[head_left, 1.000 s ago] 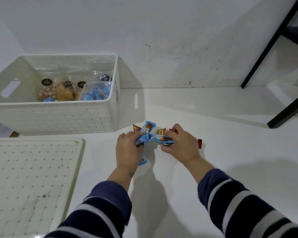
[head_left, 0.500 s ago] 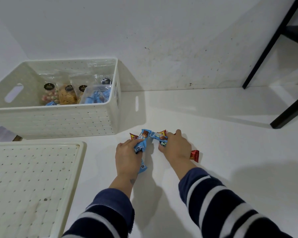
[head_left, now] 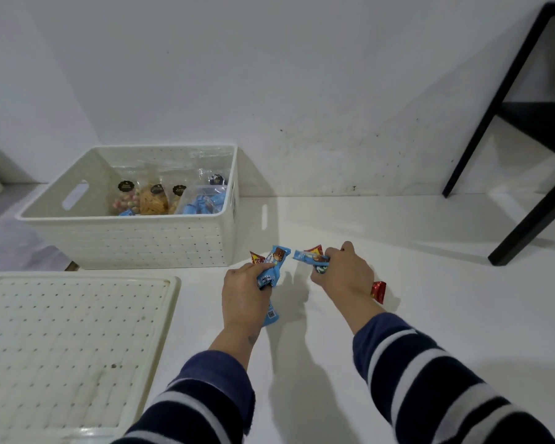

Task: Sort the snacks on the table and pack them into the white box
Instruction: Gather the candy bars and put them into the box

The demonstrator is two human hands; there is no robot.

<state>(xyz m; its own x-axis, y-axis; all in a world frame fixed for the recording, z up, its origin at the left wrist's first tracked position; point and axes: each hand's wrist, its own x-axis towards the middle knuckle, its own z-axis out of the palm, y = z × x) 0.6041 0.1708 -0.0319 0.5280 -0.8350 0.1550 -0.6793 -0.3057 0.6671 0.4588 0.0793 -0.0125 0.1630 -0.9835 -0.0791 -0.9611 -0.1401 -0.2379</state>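
My left hand [head_left: 244, 296] is closed around a bunch of blue snack bars [head_left: 277, 261], with one red-and-yellow wrapper among them. Just to its right, my right hand [head_left: 343, 274] grips more blue and red snack packets [head_left: 310, 257]; a red wrapper end [head_left: 378, 291] sticks out behind the wrist. Both hands sit low over the white table [head_left: 430, 315], a small gap between the two bunches. The white box [head_left: 135, 241] stands at the back left, holding clear bags of sweets and chips [head_left: 153, 201] and a bag of blue bars [head_left: 205, 203].
The box's perforated white lid [head_left: 68, 347] lies flat at the front left. A black shelf frame [head_left: 526, 149] stands at the far right against the wall. The table's left edge drops off beside the box.
The two hands, which held the snacks together in one cluster, have pulled apart, each keeping its own bunch. The view has tilted so the box sits lower in frame.
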